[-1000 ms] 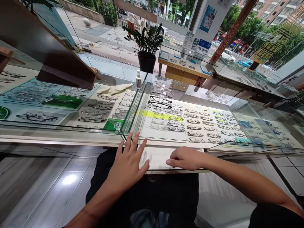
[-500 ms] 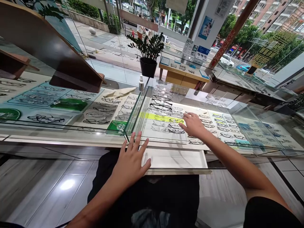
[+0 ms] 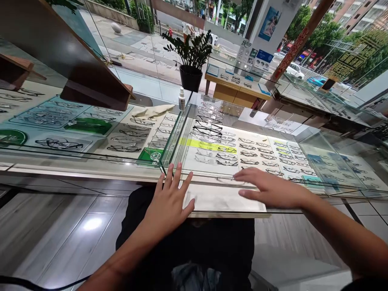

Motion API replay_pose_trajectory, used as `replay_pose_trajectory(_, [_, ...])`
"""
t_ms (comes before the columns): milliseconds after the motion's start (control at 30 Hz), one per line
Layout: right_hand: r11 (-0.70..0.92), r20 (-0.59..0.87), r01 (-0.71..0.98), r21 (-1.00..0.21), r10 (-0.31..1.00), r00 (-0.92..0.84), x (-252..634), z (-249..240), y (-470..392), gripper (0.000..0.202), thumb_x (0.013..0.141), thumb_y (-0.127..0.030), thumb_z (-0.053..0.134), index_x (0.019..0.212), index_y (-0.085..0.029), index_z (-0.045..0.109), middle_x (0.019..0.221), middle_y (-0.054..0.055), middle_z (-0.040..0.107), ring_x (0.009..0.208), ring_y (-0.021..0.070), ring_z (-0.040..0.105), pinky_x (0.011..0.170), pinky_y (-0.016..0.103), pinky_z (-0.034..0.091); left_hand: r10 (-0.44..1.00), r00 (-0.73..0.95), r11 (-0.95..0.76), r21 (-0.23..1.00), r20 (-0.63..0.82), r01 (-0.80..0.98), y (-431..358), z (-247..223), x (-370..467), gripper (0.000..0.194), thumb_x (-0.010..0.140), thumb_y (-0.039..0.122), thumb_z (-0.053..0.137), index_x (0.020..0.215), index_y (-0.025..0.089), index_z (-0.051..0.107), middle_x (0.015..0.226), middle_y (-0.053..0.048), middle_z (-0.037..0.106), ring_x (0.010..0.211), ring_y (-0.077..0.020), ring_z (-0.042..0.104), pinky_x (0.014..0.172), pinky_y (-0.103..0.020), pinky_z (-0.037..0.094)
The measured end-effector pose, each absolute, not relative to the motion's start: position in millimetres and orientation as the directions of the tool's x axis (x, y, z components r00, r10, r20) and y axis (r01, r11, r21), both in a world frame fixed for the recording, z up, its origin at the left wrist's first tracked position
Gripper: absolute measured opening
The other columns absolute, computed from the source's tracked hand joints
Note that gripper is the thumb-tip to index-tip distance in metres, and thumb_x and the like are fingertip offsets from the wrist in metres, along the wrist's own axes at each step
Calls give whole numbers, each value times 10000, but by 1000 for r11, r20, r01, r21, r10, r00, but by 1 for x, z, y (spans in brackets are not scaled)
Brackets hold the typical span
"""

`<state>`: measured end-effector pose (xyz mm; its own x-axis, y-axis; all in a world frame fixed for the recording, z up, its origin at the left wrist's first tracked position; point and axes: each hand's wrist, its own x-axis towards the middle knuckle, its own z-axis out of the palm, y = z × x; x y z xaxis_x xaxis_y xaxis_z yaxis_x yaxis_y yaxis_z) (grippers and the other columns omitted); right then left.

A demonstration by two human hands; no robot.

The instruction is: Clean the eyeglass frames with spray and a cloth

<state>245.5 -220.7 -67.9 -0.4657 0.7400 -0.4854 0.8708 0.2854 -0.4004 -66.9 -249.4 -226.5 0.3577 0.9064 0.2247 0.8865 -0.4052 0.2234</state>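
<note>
My left hand [image 3: 169, 202] lies palm down with its fingers spread, at the front corner of the glass display case [image 3: 169, 155]. My right hand [image 3: 269, 188] is over the white pull-out drawer [image 3: 212, 198], its fingers pointing left and its thumb apart from them. By its fingertips shows a thin, faint outline like a spectacle frame [image 3: 226, 179]; I cannot tell whether they touch it. Under the glass beyond are rows of eyeglasses, among them a bold black pair [image 3: 207, 131] and a dark pair [image 3: 226, 160] near a yellow strip [image 3: 194, 143].
A spray bottle [image 3: 182, 99] and a cream cloth [image 3: 151, 112] are on the counter to the left. A tilted brown board [image 3: 79, 60] rises at the far left. A potted plant [image 3: 190, 74] stands behind the case. More glass cases [image 3: 333, 161] run off to the right.
My right hand has come back from over the eyeglasses to above the drawer, and turned to point left. My left hand stays at the case corner. The view has shifted slightly.
</note>
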Motion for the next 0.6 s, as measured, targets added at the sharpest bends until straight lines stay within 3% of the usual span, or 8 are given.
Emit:
replay_pose_trajectory(133, [216,-622,853,-475,604,-499,243,-86,-242,762,1024,-757,346,1578,-280,563,1675,56,502,1566,342,406,1295,483,332,904,371,-413,212,211,886,-252,-227,-67,759,970,548,579,1634,195,480,1796,-164,198,1677,-419,55,1324,-627,175])
replay_pose_trajectory(267, [223,-631,877,-426,622,-464,243,-140,-233,801,1051,-709,272,1614,-185,495,1707,126,439,1607,339,322,1306,504,304,903,375,-415,200,210,887,-253,-229,-67,768,969,550,577,1641,193,468,1795,-164,202,1678,-421,50,1324,-634,161])
replay_pose_trajectory(433, [253,-671,950,-181,675,-307,249,-213,-197,892,1033,-656,301,1679,-40,326,1803,176,209,1678,398,120,1349,498,155,902,372,-415,203,219,887,-253,-228,-67,744,978,527,565,1633,185,479,1800,-163,178,1678,-422,50,1322,-635,160])
replay_pose_trajectory(500, [236,-665,967,-94,708,-237,251,-234,-180,889,1026,-655,300,1697,-71,290,1815,143,170,1694,360,61,1352,474,137,903,369,-413,209,220,887,-253,-227,-67,738,975,510,574,1628,179,486,1800,-164,176,1677,-427,55,1321,-635,164])
replay_pose_trajectory(600, [207,-624,977,-44,758,-189,254,-253,-159,892,1018,-650,304,1701,-77,275,1827,126,100,1692,381,30,1348,503,124,907,361,-406,217,218,888,-254,-226,-66,751,965,508,589,1632,180,481,1798,-156,193,1678,-422,54,1325,-627,164])
